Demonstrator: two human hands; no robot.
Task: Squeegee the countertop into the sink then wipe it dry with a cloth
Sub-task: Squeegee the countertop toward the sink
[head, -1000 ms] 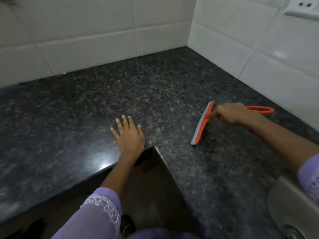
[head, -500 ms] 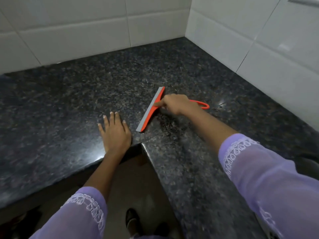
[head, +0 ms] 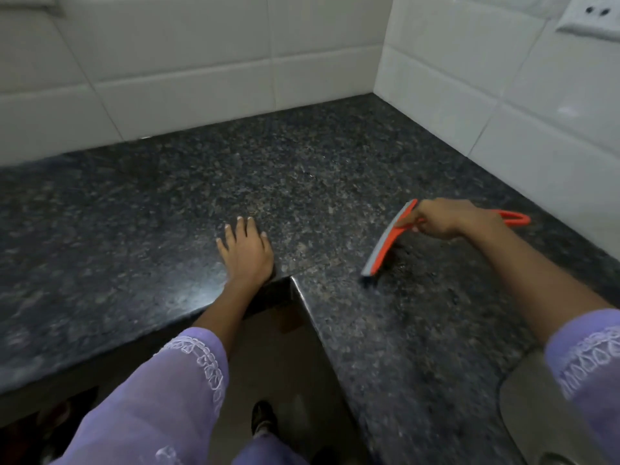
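White wall tiles [head: 188, 58] frame an L-shaped countertop [head: 302, 176] of dark speckled granite, seen from a head-worn camera looking down at a person's two bare hands. Taking the countertop's inner corner as the landmark — the point where its two front edges meet — the left hand [head: 246, 251] lies just to the left of that corner and slightly behind it, flat on the stone, palm down, fingers stretched out and close together, holding nothing. To the right of the corner and a little farther back, the right hand [head: 443, 219] is curled tightly around the handle of an orange squeegee [head: 389, 243], its fingers wrapped near where the handle joins the blade bar. The blade, edged in grey, slants from beside the knuckles down toward the corner, its lower end touching or nearly touching the granite; the handle's orange loop pokes out behind the wrist toward the right-hand wall. Both forearms emerge from lilac sleeves [head: 590, 360] trimmed with white embroidery. Well to the right of the corner and nearer the camera, at the bottom edge — partly hidden by the right sleeve — a pale metal sink [head: 523, 407] is set into the counter. High on the right-hand wall, a white socket plate [head: 590, 15] is visible.
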